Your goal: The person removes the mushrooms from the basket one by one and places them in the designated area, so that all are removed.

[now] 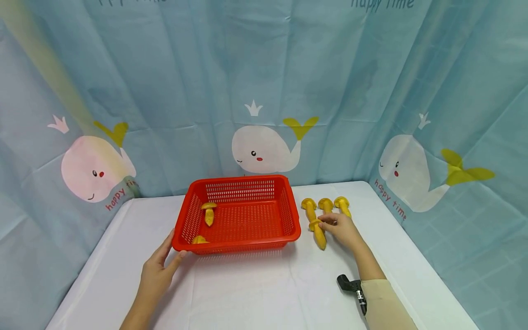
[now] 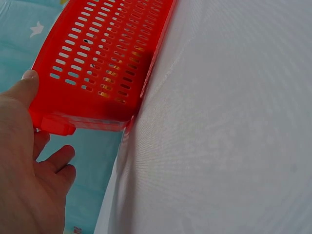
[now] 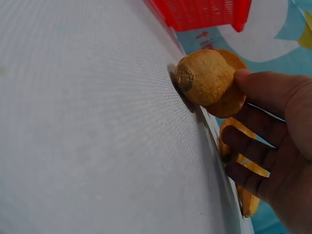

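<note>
A red plastic basket (image 1: 247,220) with slotted sides stands at the middle of the table, one yellow toy mushroom (image 1: 209,214) lying inside near its left wall and another mushroom (image 1: 200,239) partly hidden behind the front rim. My left hand (image 1: 158,270) grips the basket's front left corner, thumb over the rim (image 2: 41,109) and fingers on the outer side. To the right of the basket, my right hand (image 1: 345,233) pinches a yellow mushroom (image 1: 319,236) by its cap, its stem pointing toward me. Behind that hand lie three more mushrooms (image 1: 309,207) in a row, partly covered by it.
A white cloth covers the table (image 1: 247,293). Blue curtains (image 1: 198,151) with whale prints hang behind it and at both sides. A small black device (image 1: 350,284) sits at my right wrist, by the beige sleeve (image 1: 383,302).
</note>
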The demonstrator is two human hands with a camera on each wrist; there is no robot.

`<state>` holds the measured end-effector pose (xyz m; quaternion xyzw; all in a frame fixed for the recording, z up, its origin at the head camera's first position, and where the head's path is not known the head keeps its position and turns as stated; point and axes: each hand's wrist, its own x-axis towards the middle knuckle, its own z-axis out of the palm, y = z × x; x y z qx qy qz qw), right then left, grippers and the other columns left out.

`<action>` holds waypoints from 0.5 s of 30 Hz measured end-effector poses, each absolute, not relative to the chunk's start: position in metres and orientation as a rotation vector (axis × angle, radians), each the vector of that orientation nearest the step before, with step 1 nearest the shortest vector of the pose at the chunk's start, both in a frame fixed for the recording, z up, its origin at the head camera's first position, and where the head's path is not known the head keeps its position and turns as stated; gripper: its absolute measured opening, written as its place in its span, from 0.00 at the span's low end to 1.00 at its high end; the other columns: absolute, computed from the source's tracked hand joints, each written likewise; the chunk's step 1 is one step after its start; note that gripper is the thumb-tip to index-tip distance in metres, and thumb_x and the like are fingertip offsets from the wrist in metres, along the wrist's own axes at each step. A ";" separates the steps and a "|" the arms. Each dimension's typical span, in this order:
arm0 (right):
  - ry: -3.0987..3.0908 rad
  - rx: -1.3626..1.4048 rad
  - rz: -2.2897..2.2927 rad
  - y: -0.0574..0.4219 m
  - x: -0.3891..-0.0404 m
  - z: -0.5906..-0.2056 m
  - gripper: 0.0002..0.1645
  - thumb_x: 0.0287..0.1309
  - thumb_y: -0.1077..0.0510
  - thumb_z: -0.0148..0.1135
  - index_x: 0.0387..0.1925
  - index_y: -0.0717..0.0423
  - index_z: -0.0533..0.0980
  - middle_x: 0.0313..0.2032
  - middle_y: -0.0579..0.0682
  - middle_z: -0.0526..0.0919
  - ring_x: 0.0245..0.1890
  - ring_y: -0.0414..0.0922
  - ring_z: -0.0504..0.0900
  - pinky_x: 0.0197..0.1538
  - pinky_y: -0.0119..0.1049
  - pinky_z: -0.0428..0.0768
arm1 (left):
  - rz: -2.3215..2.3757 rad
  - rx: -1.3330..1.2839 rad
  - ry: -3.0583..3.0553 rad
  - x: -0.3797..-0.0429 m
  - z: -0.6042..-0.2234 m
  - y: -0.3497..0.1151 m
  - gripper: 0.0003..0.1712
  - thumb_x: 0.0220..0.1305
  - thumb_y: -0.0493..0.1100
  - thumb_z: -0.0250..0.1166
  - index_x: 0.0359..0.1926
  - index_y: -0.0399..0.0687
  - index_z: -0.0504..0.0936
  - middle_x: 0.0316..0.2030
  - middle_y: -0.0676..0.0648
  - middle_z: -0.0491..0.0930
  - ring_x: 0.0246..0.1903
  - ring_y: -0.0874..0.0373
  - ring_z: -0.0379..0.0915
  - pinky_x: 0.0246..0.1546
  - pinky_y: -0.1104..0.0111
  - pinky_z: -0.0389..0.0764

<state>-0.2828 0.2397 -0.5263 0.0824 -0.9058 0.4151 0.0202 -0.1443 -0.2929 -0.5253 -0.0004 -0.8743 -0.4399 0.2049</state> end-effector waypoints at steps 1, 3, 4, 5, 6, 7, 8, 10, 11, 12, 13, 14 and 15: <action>-2.813 0.259 1.283 0.240 -0.283 -0.527 0.15 0.66 0.52 0.69 0.50 0.53 0.86 0.44 0.48 0.89 0.43 0.45 0.82 0.49 0.40 0.81 | -1.228 -0.003 -2.436 -0.144 -0.525 -0.293 0.44 0.67 0.47 0.71 0.77 0.73 0.61 0.74 0.54 0.67 0.65 0.87 0.57 0.58 0.92 0.61; -2.813 0.251 1.298 0.240 -0.283 -0.528 0.15 0.66 0.51 0.70 0.50 0.53 0.86 0.45 0.48 0.89 0.44 0.45 0.83 0.50 0.41 0.82 | -1.229 -0.011 -2.432 -0.145 -0.526 -0.293 0.44 0.67 0.46 0.71 0.77 0.72 0.61 0.74 0.53 0.67 0.66 0.87 0.57 0.58 0.92 0.61; -2.813 0.248 1.306 0.240 -0.283 -0.528 0.15 0.66 0.51 0.70 0.50 0.53 0.86 0.45 0.48 0.89 0.44 0.45 0.83 0.51 0.42 0.82 | -1.229 -0.014 -2.429 -0.145 -0.526 -0.294 0.44 0.66 0.46 0.71 0.77 0.72 0.61 0.74 0.53 0.67 0.66 0.87 0.57 0.58 0.92 0.61; -2.814 0.248 1.311 0.240 -0.283 -0.528 0.16 0.66 0.51 0.70 0.50 0.53 0.86 0.45 0.48 0.89 0.45 0.45 0.83 0.51 0.43 0.83 | -1.230 -0.014 -2.428 -0.145 -0.526 -0.294 0.44 0.66 0.45 0.72 0.77 0.71 0.61 0.74 0.53 0.67 0.66 0.86 0.57 0.58 0.92 0.61; -2.815 0.246 1.319 0.240 -0.283 -0.528 0.16 0.66 0.51 0.70 0.50 0.53 0.86 0.45 0.48 0.89 0.45 0.45 0.83 0.52 0.43 0.83 | -1.228 -0.019 -2.426 -0.145 -0.527 -0.294 0.44 0.66 0.45 0.72 0.78 0.69 0.61 0.74 0.53 0.67 0.66 0.86 0.57 0.59 0.92 0.61; -2.816 0.243 1.326 0.240 -0.282 -0.529 0.16 0.65 0.51 0.70 0.50 0.52 0.86 0.44 0.47 0.89 0.45 0.45 0.83 0.52 0.44 0.83 | -1.228 -0.022 -2.425 -0.146 -0.527 -0.294 0.44 0.66 0.45 0.72 0.78 0.68 0.62 0.74 0.53 0.67 0.66 0.86 0.57 0.59 0.92 0.61; -2.816 0.236 1.335 0.240 -0.282 -0.529 0.15 0.65 0.51 0.70 0.50 0.52 0.86 0.44 0.47 0.89 0.45 0.45 0.83 0.53 0.45 0.83 | -1.228 -0.023 -2.424 -0.146 -0.527 -0.294 0.44 0.66 0.45 0.72 0.78 0.67 0.62 0.74 0.53 0.67 0.66 0.86 0.57 0.59 0.92 0.61; -2.819 0.238 1.339 0.240 -0.282 -0.528 0.15 0.65 0.51 0.70 0.50 0.52 0.86 0.44 0.47 0.89 0.45 0.45 0.83 0.54 0.45 0.83 | -1.228 -0.021 -2.424 -0.146 -0.527 -0.294 0.44 0.66 0.45 0.72 0.78 0.65 0.62 0.74 0.53 0.67 0.66 0.86 0.57 0.59 0.92 0.61; -2.820 0.237 1.343 0.240 -0.282 -0.528 0.15 0.65 0.51 0.70 0.50 0.52 0.86 0.44 0.47 0.89 0.45 0.45 0.83 0.54 0.45 0.83 | -1.230 -0.021 -2.422 -0.146 -0.527 -0.294 0.44 0.66 0.45 0.72 0.78 0.64 0.63 0.74 0.53 0.67 0.66 0.86 0.57 0.59 0.92 0.61; -2.819 0.235 1.350 0.240 -0.282 -0.528 0.15 0.65 0.51 0.70 0.50 0.52 0.86 0.44 0.47 0.89 0.45 0.45 0.83 0.54 0.45 0.83 | -1.230 -0.019 -2.423 -0.146 -0.526 -0.294 0.44 0.66 0.45 0.72 0.78 0.65 0.62 0.74 0.53 0.67 0.66 0.86 0.57 0.59 0.92 0.61; -2.819 0.232 1.354 0.240 -0.282 -0.528 0.15 0.65 0.51 0.70 0.50 0.52 0.86 0.44 0.47 0.89 0.45 0.45 0.83 0.54 0.45 0.83 | -1.231 -0.014 -2.426 -0.146 -0.526 -0.294 0.44 0.66 0.45 0.72 0.78 0.66 0.62 0.74 0.54 0.67 0.66 0.86 0.57 0.59 0.92 0.61; -2.820 0.236 1.352 0.240 -0.281 -0.527 0.15 0.65 0.51 0.70 0.50 0.53 0.86 0.44 0.48 0.89 0.44 0.45 0.83 0.53 0.45 0.83 | -1.229 -0.011 -2.430 -0.146 -0.526 -0.294 0.44 0.66 0.46 0.72 0.78 0.67 0.62 0.74 0.54 0.67 0.66 0.87 0.57 0.59 0.92 0.61; -2.822 0.231 1.354 0.239 -0.281 -0.527 0.15 0.65 0.51 0.70 0.50 0.53 0.86 0.44 0.48 0.89 0.44 0.45 0.83 0.53 0.44 0.83 | -1.230 -0.006 -2.433 -0.145 -0.526 -0.294 0.44 0.66 0.46 0.72 0.78 0.68 0.62 0.74 0.54 0.67 0.66 0.87 0.57 0.59 0.92 0.61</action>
